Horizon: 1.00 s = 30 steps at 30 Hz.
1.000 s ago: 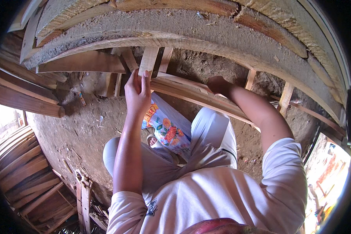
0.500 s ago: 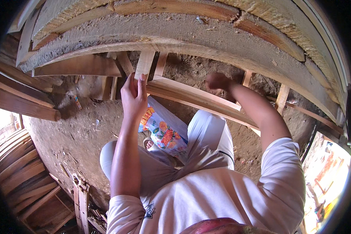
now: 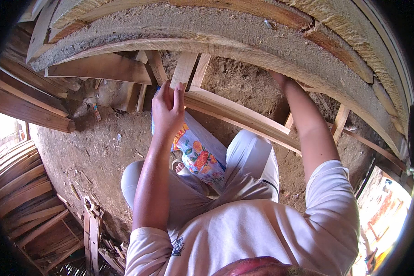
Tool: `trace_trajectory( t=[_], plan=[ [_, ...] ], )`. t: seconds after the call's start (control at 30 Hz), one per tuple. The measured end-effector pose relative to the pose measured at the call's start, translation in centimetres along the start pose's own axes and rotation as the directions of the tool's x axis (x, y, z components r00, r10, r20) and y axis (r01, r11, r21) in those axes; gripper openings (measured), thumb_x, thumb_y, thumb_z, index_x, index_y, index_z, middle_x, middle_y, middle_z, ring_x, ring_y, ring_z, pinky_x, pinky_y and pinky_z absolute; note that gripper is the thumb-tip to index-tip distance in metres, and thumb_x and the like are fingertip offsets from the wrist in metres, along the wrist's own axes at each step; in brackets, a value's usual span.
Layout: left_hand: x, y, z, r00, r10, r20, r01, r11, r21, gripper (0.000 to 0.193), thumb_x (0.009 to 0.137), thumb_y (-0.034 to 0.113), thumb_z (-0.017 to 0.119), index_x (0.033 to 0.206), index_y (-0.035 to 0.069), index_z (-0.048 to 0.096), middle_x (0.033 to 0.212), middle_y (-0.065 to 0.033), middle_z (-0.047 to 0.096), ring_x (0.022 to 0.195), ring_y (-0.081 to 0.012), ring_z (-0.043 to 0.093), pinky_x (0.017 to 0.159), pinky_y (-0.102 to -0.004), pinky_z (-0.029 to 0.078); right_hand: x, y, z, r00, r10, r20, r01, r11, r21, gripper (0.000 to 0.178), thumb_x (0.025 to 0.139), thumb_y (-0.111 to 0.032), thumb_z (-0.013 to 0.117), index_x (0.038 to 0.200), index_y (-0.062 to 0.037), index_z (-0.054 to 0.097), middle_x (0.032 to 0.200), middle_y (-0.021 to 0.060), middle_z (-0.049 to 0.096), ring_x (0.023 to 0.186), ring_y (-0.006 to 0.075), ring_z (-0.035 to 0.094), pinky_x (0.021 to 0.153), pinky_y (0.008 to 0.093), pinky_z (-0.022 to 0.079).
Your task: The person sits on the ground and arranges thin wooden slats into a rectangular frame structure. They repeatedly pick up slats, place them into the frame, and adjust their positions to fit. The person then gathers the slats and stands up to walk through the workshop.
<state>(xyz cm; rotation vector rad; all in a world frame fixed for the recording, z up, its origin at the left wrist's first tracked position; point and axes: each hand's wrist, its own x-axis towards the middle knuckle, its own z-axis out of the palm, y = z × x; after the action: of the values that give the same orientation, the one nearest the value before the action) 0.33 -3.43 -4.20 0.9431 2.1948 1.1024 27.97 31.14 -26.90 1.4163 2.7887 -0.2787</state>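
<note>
My left hand (image 3: 168, 110) is closed round the near end of a pale wooden slat (image 3: 185, 69), its thumb lying on the slat's face. That slat runs back under the edge of a thick, rough plank (image 3: 225, 32), where its far end is hidden. Beside the hand, a long wooden rail (image 3: 239, 112) slants down to the right, joined with upright strips into a frame. My right hand (image 3: 277, 78) reaches beneath the plank's edge; only the wrist part shows and its fingers are hidden. A second slat (image 3: 200, 70) stands close beside the held one.
A printed plastic sack (image 3: 200, 156) with flowers lies by my legs. Curved boards (image 3: 32, 106) stick out on the left, above stacked planks (image 3: 23, 184). Wood scraps (image 3: 94, 230) lie on the dirt floor (image 3: 96, 161). A wooden leg (image 3: 340, 122) stands at the right.
My right hand has moved away from me and right, from over the frame to beneath the plank's edge. The left hand keeps its grip on the slat. The whole view has shifted slightly.
</note>
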Motion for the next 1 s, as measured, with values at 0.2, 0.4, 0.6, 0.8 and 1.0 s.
trace_trajectory(
  t=[0.2, 0.4, 0.6, 0.8, 1.0],
  plan=[
    [0.2, -0.2, 0.3, 0.986, 0.126, -0.108, -0.126, 0.992, 0.008, 0.045, 0.100, 0.036, 0.062, 0.101, -0.009, 0.064, 0.057, -0.0108, 0.050, 0.055, -0.0156, 0.044, 0.052, -0.0353, 0.036, 0.9, 0.1, -2.7, 0.987, 0.001, 0.160, -0.026, 0.988, 0.154, 0.030, 0.081, -0.007, 0.059, 0.109, 0.0007, 0.065, 0.094, 0.0211, 0.071, 0.078, 0.0293, 0.071, 0.065, 0.0426, 0.056],
    [0.2, -0.8, 0.6, 0.984, 0.127, -0.127, -0.131, 0.991, -0.023, 0.049, 0.100, 0.037, 0.062, 0.106, -0.011, 0.064, 0.057, -0.0112, 0.051, 0.055, -0.0151, 0.045, 0.053, -0.0352, 0.038, -3.5, -1.8, -4.1, 0.745, 0.003, 0.667, -0.296, 0.898, 0.326, 0.028, 0.081, -0.006, 0.058, 0.108, 0.0017, 0.064, 0.092, 0.0210, 0.070, 0.073, 0.0270, 0.071, 0.060, 0.0408, 0.055],
    [0.1, -0.5, 0.6, 0.983, 0.125, -0.132, -0.127, 0.992, -0.002, 0.054, 0.100, 0.038, 0.061, 0.115, -0.014, 0.062, 0.058, -0.0114, 0.054, 0.054, -0.0136, 0.048, 0.053, -0.0341, 0.040, -12.3, -2.3, -1.5, 0.671, 0.059, 0.739, -0.350, 0.904, 0.245, 0.017, 0.082, -0.006, 0.062, 0.097, 0.0000, 0.067, 0.080, 0.0181, 0.068, 0.068, 0.0219, 0.070, 0.054, 0.0376, 0.053],
    [0.3, -1.2, 0.3, 0.986, 0.120, -0.117, -0.123, 0.992, -0.024, 0.055, 0.101, 0.037, 0.061, 0.120, -0.015, 0.060, 0.058, -0.0095, 0.054, 0.055, -0.0110, 0.048, 0.053, -0.0321, 0.041, -15.5, -5.1, 0.3, 0.899, -0.149, 0.411, -0.045, 0.904, 0.426, 0.031, 0.085, -0.030, 0.067, 0.074, -0.0010, 0.066, 0.071, 0.0219, 0.064, 0.069, 0.0357, 0.066, 0.064, 0.0497, 0.051],
    [0.2, 0.0, 0.6, 0.991, 0.112, -0.076, -0.117, 0.990, -0.073, 0.054, 0.102, 0.036, 0.060, 0.118, -0.015, 0.060, 0.058, -0.0058, 0.050, 0.056, -0.0082, 0.044, 0.051, -0.0301, 0.036, -14.8, -4.9, 2.4, 0.935, -0.076, 0.347, -0.080, 0.907, 0.414, 0.024, 0.087, -0.026, 0.065, 0.093, -0.0030, 0.065, 0.093, 0.0245, 0.067, 0.083, 0.0373, 0.068, 0.073, 0.0512, 0.051]
  ],
)
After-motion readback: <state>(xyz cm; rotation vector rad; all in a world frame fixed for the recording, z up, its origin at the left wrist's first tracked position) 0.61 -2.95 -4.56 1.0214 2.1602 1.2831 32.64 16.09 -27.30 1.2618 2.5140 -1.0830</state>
